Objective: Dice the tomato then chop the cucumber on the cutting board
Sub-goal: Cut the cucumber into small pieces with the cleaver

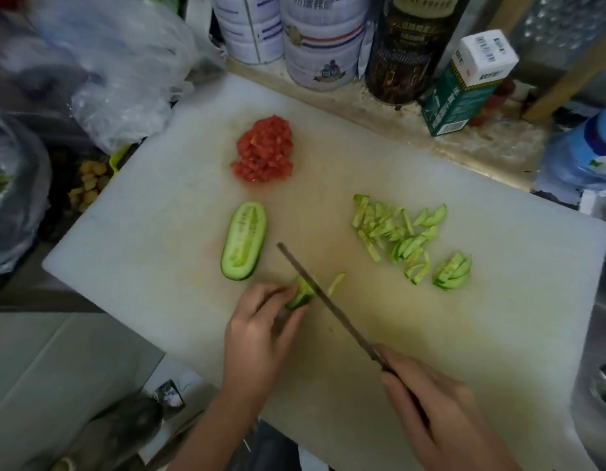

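On the white cutting board (165,205) lies a pile of diced tomato (265,149) near the back. A cucumber half (244,240) rests cut side up at the centre left. My left hand (261,329) pinches a short cucumber stub (301,294) against the board. My right hand (441,413) grips the handle of a knife (323,294), whose blade lies against the stub's cut end. One fresh slice (336,282) lies just right of the blade. Several cucumber slices (401,234) are spread at the right.
Tins (323,45), a dark canister (405,52) and a green carton (464,86) stand along the board's back edge. Plastic bags (125,69) sit at the back left. A blue-capped bottle (587,154) lies at the right, and a sink (600,385) is beyond the board's right edge.
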Demonstrator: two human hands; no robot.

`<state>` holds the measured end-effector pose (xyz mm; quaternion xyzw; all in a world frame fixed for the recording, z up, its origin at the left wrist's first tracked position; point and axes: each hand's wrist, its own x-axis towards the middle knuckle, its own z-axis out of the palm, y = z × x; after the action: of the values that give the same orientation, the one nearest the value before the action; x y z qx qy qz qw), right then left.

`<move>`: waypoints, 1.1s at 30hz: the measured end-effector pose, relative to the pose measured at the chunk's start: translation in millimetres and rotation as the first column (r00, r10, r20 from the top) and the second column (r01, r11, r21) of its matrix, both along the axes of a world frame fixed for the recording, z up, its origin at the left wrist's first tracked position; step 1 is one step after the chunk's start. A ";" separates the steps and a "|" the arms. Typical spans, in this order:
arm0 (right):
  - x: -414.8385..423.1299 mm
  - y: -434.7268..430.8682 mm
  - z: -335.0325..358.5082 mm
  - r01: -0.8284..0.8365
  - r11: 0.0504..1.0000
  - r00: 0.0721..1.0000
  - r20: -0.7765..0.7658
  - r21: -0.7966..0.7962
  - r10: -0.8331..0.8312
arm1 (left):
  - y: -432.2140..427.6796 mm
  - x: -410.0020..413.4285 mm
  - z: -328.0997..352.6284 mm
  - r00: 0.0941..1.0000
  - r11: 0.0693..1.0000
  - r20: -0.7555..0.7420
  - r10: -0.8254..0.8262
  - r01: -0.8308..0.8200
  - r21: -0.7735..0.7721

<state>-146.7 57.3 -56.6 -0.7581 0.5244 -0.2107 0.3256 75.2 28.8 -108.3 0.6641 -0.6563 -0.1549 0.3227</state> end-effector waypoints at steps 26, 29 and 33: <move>22.4 26.5 15.8 0.129 0.991 0.989 -0.071 -0.047 -0.132 | 23.0 26.0 -0.7 0.996 0.995 0.088 0.004 0.004 -0.096; 26.5 26.0 15.5 0.221 0.970 0.975 -0.006 0.102 -0.222 | 30.1 34.8 -0.5 0.994 0.994 0.102 0.033 -0.022 -0.104; 5.9 1.6 18.6 0.182 0.974 0.983 -0.021 0.132 -0.181 | 28.9 29.0 -3.2 0.997 0.991 0.077 0.007 0.003 -0.133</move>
<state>-140.8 58.9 -37.9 -0.6844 0.6057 -0.2005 0.3527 104.2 57.7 -111.5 0.6473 -0.6766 -0.0850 0.3407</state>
